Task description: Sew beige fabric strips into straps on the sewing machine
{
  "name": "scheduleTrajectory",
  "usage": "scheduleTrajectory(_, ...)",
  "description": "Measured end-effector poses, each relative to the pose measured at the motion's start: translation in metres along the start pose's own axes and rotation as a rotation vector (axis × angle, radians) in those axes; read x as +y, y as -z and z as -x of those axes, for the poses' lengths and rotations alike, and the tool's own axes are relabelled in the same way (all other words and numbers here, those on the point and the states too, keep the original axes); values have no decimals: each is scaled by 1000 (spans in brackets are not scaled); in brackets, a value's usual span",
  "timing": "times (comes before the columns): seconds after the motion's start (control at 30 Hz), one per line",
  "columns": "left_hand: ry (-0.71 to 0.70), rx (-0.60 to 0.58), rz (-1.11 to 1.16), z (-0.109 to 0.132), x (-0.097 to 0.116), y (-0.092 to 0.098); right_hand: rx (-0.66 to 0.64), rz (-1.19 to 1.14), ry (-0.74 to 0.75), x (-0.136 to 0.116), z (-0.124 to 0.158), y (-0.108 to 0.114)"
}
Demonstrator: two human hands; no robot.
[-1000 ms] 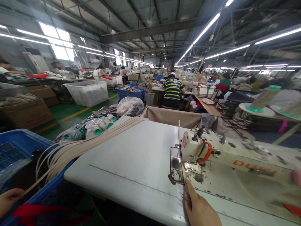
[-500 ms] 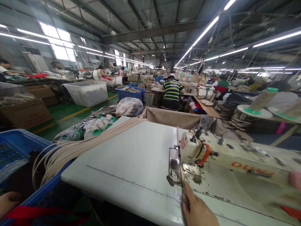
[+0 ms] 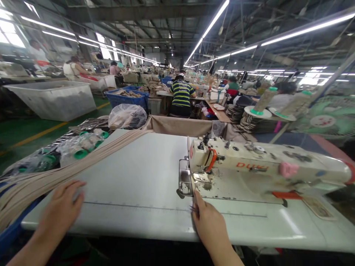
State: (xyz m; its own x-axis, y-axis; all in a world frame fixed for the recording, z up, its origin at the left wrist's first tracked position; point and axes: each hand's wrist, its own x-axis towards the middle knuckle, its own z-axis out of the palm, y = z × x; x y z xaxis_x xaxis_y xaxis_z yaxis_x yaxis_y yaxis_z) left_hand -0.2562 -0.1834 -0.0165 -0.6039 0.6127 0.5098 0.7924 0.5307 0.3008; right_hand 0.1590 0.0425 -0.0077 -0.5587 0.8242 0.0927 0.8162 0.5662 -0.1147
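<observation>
A beige fabric strip (image 3: 193,183) runs along the left side of the sewing machine's (image 3: 230,159) head, passing the metal plate by the presser foot. My right hand (image 3: 209,218) is closed, its fingers pinching the near end of this strip against the white table (image 3: 138,173). Dark, thin metal points poke out beside those fingers; most of that tool is hidden in the palm. Over the table's left part hovers my left hand (image 3: 62,205), slightly blurred, thumb and fingers apart with nothing in them. A bundle of long beige strips (image 3: 91,159) lies just behind it.
Bagged thread cones (image 3: 83,147) and a clear plastic bag (image 3: 127,116) lie beyond the table's left edge. A beige cloth-lined bin (image 3: 177,125) stands behind the table. Thread cones on a stand (image 3: 264,101) rise at right. A co-worker in a striped shirt (image 3: 181,92) sits ahead.
My left hand has come up from the blue basket at lower left to above the table. The view has turned right; my right hand stays at the strip by the machine.
</observation>
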Motion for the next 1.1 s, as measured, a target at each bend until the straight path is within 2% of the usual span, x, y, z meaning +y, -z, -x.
scheduleTrajectory(0.1,-208,-114,206,8,62,-54,0,-16,-4,0,1,-1)
scheduleTrajectory(0.2,-453,-209,241,19,145,-87,29,-32,16,3,3,-5)
scheduleTrajectory(0.27,-605,-276,208,28,197,-95,51,-43,39,5,5,-9)
scheduleTrajectory(0.33,-706,-339,189,36,238,-99,67,-60,58,7,6,-13)
scheduleTrajectory(0.43,-751,-360,184,47,277,-101,96,-116,75,11,8,-15)
scheduleTrajectory(0.5,-759,-348,191,52,290,-102,139,-204,83,16,9,-15)
scheduleTrajectory(0.6,-773,-308,196,58,296,-102,243,-324,69,28,9,-15)
scheduleTrajectory(0.77,-817,-293,160,59,294,-98,393,-254,79,50,9,-21)
scheduleTrajectory(1.1,-797,-328,163,57,294,-94,434,-148,147,49,12,-27)
